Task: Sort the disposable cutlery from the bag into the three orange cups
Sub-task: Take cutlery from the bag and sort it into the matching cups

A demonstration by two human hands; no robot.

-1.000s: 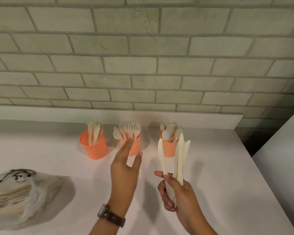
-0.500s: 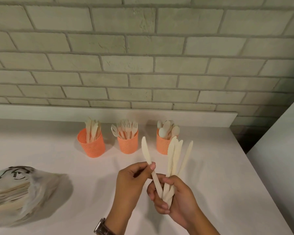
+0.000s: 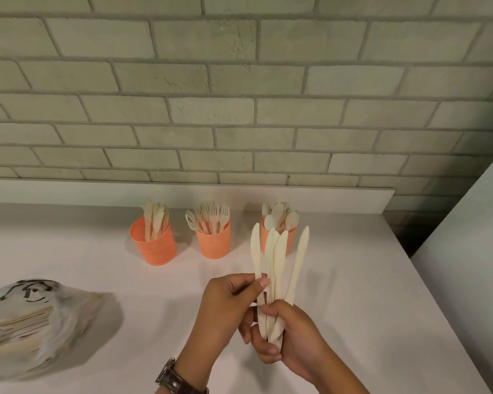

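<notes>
Closer together now, your left hand (image 3: 225,308) pinches one pale wooden knife (image 3: 256,251) from the fanned bundle (image 3: 280,254) your right hand (image 3: 293,336) grips, right of the orange mesh knife cup (image 3: 154,248); pull lengthwise

Warm dim light; soft shadows right of cups (image 3: 152,243); bag (image 3: 34,322) blurred; wide-angle bending at edges.

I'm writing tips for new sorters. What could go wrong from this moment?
1. The right hand holds the knives in a loose fan. As the left hand pinches the leftmost knife, the others might slip out.
2. The knife cup stands farthest left, past the fork cup. A reach across could bump the forks or drop the knife in the wrong cup.
</notes>
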